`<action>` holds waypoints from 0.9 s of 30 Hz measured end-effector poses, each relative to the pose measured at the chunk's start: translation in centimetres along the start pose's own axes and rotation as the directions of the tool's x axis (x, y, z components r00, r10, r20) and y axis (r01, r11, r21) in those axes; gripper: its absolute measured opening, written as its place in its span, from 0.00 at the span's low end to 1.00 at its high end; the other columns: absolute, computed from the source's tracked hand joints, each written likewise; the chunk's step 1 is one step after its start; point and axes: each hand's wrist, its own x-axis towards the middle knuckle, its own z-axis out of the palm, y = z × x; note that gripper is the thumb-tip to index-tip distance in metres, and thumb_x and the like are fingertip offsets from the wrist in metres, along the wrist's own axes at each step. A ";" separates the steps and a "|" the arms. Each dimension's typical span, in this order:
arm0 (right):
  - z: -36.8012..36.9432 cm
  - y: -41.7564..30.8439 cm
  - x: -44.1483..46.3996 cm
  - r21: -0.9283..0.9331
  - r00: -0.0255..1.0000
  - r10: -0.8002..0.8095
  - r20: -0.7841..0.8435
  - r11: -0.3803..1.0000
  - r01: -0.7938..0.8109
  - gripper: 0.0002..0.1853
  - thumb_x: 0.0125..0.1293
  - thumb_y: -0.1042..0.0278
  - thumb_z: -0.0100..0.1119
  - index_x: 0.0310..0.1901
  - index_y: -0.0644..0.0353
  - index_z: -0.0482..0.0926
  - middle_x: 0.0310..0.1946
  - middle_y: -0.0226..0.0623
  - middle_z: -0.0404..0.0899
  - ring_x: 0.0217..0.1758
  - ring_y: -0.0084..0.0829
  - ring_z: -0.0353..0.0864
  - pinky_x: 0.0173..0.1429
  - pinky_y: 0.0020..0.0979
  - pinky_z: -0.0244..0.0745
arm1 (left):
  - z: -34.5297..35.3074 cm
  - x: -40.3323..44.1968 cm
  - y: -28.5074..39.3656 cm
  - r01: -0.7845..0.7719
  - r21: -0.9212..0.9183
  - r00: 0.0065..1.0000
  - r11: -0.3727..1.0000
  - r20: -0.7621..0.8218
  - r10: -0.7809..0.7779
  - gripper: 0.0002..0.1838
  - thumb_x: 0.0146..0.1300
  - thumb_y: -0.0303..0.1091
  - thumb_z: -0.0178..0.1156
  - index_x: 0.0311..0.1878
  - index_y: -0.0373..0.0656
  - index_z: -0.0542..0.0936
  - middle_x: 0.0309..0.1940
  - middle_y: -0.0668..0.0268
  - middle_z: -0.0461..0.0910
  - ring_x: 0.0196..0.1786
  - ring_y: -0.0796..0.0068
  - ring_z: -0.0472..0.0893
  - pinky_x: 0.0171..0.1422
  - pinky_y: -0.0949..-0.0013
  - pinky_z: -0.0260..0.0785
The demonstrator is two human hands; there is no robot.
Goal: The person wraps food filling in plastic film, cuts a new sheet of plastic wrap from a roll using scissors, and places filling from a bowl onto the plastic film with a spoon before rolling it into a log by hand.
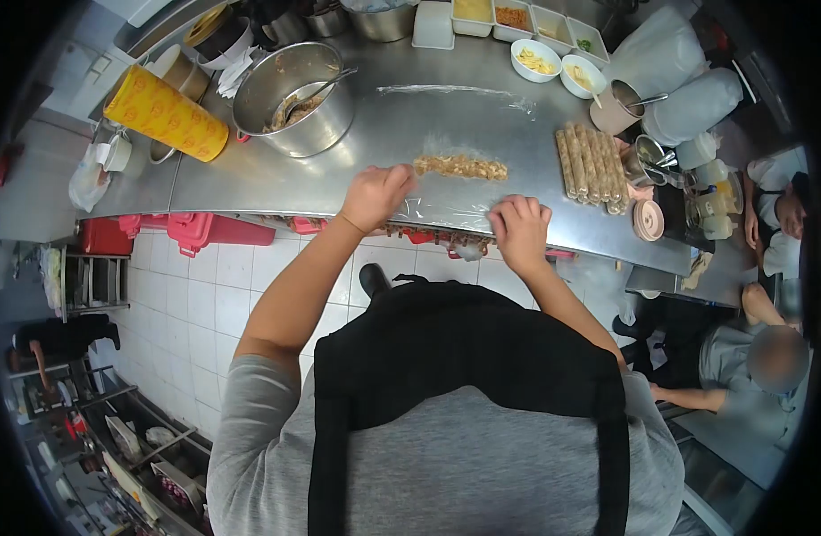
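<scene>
A sheet of clear plastic film (441,211) lies on the steel counter, with a line of chunky brown filling (461,167) across it. My left hand (379,196) is closed on the film's near left part, beside the filling's left end. At the near right part, my right hand (521,228) has its fingers bent and close together over the film edge. To the right of the filling, several wrapped rolls (592,166) lie side by side.
A steel pot (294,98) with filling and a spoon stands at back left, near a yellow patterned roll (166,113). White bowls (535,61) and food tubs line the back. Co-workers (754,357) are at the right. Pink lids (648,220) lie near the front edge.
</scene>
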 end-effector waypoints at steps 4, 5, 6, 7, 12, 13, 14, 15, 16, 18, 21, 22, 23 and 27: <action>-0.1 0.6 0.9 0.021 0.999 0.035 -0.030 0.999 -0.034 0.07 0.58 0.63 0.66 0.34 0.52 0.78 0.39 0.28 0.76 0.46 0.36 0.71 0.52 0.42 0.59 | -1.9 -0.3 1.6 -0.281 -0.070 0.957 0.957 0.052 0.285 0.26 0.47 0.50 0.72 0.46 0.48 0.76 0.38 0.64 0.78 0.44 0.58 0.78 0.51 0.58 0.70; -0.1 0.7 1.2 0.027 0.999 0.044 -0.028 0.999 -0.043 0.08 0.58 0.62 0.66 0.35 0.52 0.78 0.39 0.29 0.76 0.46 0.37 0.71 0.52 0.42 0.59 | -2.2 -0.4 2.1 -0.358 -0.067 0.930 0.931 0.059 0.362 0.28 0.45 0.51 0.73 0.46 0.48 0.76 0.39 0.64 0.78 0.46 0.58 0.78 0.52 0.57 0.70; -0.2 0.7 1.2 0.033 0.998 0.055 -0.015 0.998 -0.055 0.09 0.57 0.61 0.66 0.36 0.52 0.78 0.39 0.30 0.76 0.46 0.37 0.72 0.52 0.43 0.59 | -2.0 -0.9 1.9 -0.329 -0.077 0.938 0.941 0.086 0.335 0.22 0.49 0.45 0.71 0.45 0.48 0.76 0.41 0.64 0.77 0.50 0.57 0.75 0.54 0.56 0.69; -0.6 0.6 1.2 0.039 0.998 0.067 -0.001 0.997 -0.067 0.11 0.57 0.59 0.67 0.37 0.53 0.78 0.39 0.31 0.76 0.47 0.38 0.72 0.52 0.43 0.59 | -1.7 -1.1 1.1 -0.319 -0.080 0.943 0.944 0.075 0.325 0.21 0.50 0.43 0.71 0.44 0.47 0.76 0.40 0.64 0.77 0.49 0.57 0.76 0.54 0.57 0.69; -1.3 -4.1 3.6 0.165 0.996 -0.077 -0.036 0.983 0.082 0.19 0.55 0.53 0.68 0.43 0.55 0.77 0.43 0.36 0.75 0.50 0.39 0.72 0.53 0.45 0.60 | -1.6 0.3 0.5 -0.239 -0.024 0.970 0.971 -0.052 0.237 0.11 0.55 0.33 0.66 0.40 0.44 0.76 0.35 0.62 0.77 0.43 0.57 0.78 0.50 0.58 0.70; -0.7 -5.4 4.4 0.177 0.993 -0.110 -0.035 0.978 0.115 0.19 0.55 0.54 0.68 0.44 0.55 0.77 0.44 0.36 0.75 0.50 0.39 0.72 0.53 0.45 0.61 | -1.2 0.6 0.9 -0.214 -0.009 0.974 0.977 -0.077 0.213 0.11 0.55 0.33 0.66 0.39 0.44 0.76 0.34 0.62 0.77 0.41 0.57 0.78 0.48 0.58 0.70; -0.4 -5.9 4.9 0.189 0.989 -0.143 -0.035 0.971 0.147 0.20 0.55 0.54 0.67 0.45 0.55 0.76 0.45 0.37 0.75 0.51 0.38 0.72 0.53 0.45 0.61 | -0.7 0.9 1.1 -0.189 0.006 0.977 0.982 -0.102 0.189 0.10 0.56 0.33 0.65 0.38 0.44 0.76 0.34 0.61 0.77 0.40 0.57 0.78 0.45 0.58 0.71; 0.1 -5.5 5.1 0.129 0.992 -0.122 -0.003 0.984 0.122 0.20 0.55 0.55 0.68 0.46 0.55 0.76 0.46 0.37 0.74 0.51 0.38 0.72 0.53 0.45 0.61 | -0.4 1.2 1.2 -0.166 0.022 0.978 0.986 -0.127 0.167 0.10 0.56 0.33 0.65 0.37 0.43 0.76 0.33 0.61 0.77 0.38 0.58 0.79 0.43 0.59 0.71; 0.8 -4.7 5.2 0.070 0.995 -0.098 0.027 0.993 0.095 0.20 0.54 0.56 0.68 0.46 0.55 0.76 0.46 0.37 0.74 0.51 0.38 0.72 0.53 0.44 0.61 | -0.2 1.4 0.9 -0.202 0.040 0.969 0.979 -0.138 0.205 0.10 0.56 0.33 0.65 0.37 0.43 0.76 0.33 0.61 0.78 0.37 0.58 0.79 0.42 0.59 0.72; 1.0 -2.9 4.6 0.009 1.000 -0.015 0.026 1.000 0.015 0.16 0.53 0.60 0.67 0.43 0.53 0.77 0.44 0.35 0.75 0.49 0.38 0.72 0.51 0.43 0.61 | -0.3 1.9 0.2 -0.278 0.076 0.945 0.957 -0.157 0.287 0.09 0.56 0.34 0.65 0.37 0.43 0.76 0.33 0.61 0.78 0.36 0.58 0.79 0.39 0.59 0.72; -0.2 -0.4 1.8 -0.042 0.997 -0.023 0.078 0.999 0.026 0.11 0.53 0.62 0.66 0.37 0.52 0.78 0.38 0.32 0.76 0.46 0.37 0.73 0.48 0.42 0.61 | -1.6 1.8 -0.2 -0.371 0.016 0.929 0.929 -0.008 0.371 0.09 0.57 0.34 0.65 0.38 0.44 0.76 0.32 0.62 0.77 0.36 0.59 0.78 0.38 0.60 0.73; -0.4 -0.4 1.4 -0.040 0.999 -0.014 0.048 0.999 0.016 0.09 0.52 0.63 0.65 0.35 0.52 0.78 0.37 0.31 0.76 0.45 0.37 0.73 0.48 0.42 0.60 | -2.3 1.8 -0.2 -0.405 0.025 0.914 0.914 0.031 0.404 0.09 0.56 0.34 0.64 0.38 0.44 0.76 0.31 0.62 0.76 0.36 0.60 0.79 0.38 0.60 0.73; -0.4 -0.5 1.2 -0.038 1.000 -0.007 0.018 0.999 0.007 0.08 0.52 0.63 0.65 0.33 0.51 0.78 0.35 0.31 0.75 0.44 0.36 0.73 0.47 0.42 0.60 | -3.2 1.8 -0.3 -0.438 0.033 0.897 0.898 0.070 0.436 0.09 0.56 0.33 0.64 0.38 0.44 0.76 0.31 0.62 0.76 0.36 0.60 0.79 0.39 0.60 0.73; -0.4 -1.1 2.1 -0.039 0.999 -0.010 0.036 0.999 0.012 0.06 0.50 0.66 0.64 0.30 0.51 0.77 0.31 0.29 0.75 0.39 0.36 0.73 0.46 0.42 0.60 | -5.0 1.8 -2.1 -0.462 0.059 0.882 0.885 0.130 0.452 0.07 0.56 0.31 0.62 0.37 0.44 0.77 0.31 0.62 0.74 0.35 0.60 0.78 0.39 0.60 0.73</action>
